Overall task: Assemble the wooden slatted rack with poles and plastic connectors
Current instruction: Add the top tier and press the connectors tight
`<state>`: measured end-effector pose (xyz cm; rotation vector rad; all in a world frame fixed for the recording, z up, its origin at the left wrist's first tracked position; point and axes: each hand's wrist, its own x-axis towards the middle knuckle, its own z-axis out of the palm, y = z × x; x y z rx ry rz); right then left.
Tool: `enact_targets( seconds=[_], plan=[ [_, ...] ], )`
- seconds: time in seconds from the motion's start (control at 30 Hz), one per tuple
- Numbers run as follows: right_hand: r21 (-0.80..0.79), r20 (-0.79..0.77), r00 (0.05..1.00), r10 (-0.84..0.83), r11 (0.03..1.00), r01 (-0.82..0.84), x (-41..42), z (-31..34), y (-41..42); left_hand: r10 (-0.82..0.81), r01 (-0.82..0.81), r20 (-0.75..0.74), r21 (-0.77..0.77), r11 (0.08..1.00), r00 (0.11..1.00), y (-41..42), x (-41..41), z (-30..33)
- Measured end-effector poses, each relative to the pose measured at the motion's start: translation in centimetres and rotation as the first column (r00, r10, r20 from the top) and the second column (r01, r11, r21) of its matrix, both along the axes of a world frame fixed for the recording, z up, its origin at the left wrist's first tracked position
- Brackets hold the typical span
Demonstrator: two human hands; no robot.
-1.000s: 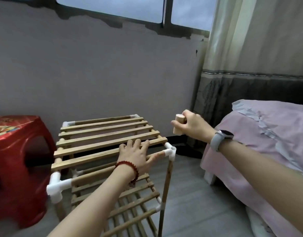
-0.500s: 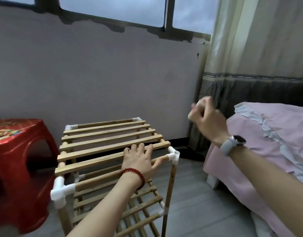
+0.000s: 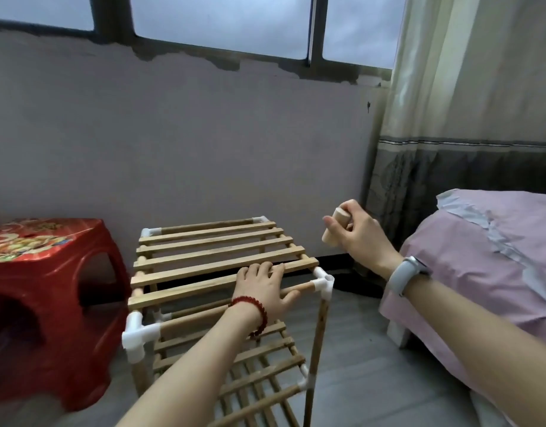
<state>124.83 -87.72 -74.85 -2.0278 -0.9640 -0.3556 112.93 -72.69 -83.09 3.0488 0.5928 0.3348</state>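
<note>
Low in the middle of the frame stands the rack (image 3: 222, 260), two slatted shelves joined by poles and white plastic corners. Left hand (image 3: 262, 288) lies flat on the top shelf's near slats, fingers (image 3: 265, 268) spread and pressing down, thumb out toward the near-right connector (image 3: 322, 280). Up and to the right, the right hand (image 3: 358, 235) hovers clear of the rack, fingers curled tight around a short wooden peg (image 3: 335, 226). Looks like the seating step: that open socket in the near-right connector faces up, so the next move seems to be bringing the peg down squarely over it while the left hand steadies the frame.
</note>
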Motion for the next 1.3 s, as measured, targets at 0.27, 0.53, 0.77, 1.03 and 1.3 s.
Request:
enact_targets(
  seconds=[0.27, 0.53, 0.77, 1.03, 1.3],
  plan=[
    [0.030, -0.388, 0.846, 0.366, 0.923, -0.385, -5.8, -7.6, 6.0, 0.113, -0.112, 0.021, -0.029, 0.993, 0.993, 10.7, -9.3, 2.2],
    [0.118, -0.341, 0.858, 0.385, 0.923, -0.367, -6.5, -9.0, 8.1, 0.188, -0.181, 0.040, -0.135, 0.974, 0.981, 14.0, -14.5, -0.7],
    [0.129, -0.425, 0.895, 0.137, 0.988, -0.090, -1.5, -9.7, 7.5, -0.047, 0.038, -0.172, -0.058, 0.998, 0.984, 8.9, -13.3, 1.4],
    [0.110, -0.303, 0.950, 0.077, 0.993, -0.046, 0.0, -7.8, 6.9, -0.199, 0.201, -0.232, -0.014, 0.979, 0.952, 2.5, -9.1, 0.9],
    [-0.236, -0.102, 0.991, 0.086, 0.966, -0.109, 0.9, -1.7, 0.4, -0.079, 0.079, -0.086, -0.008, 0.997, 0.993, -2.3, -1.1, -1.0]
  ],
)
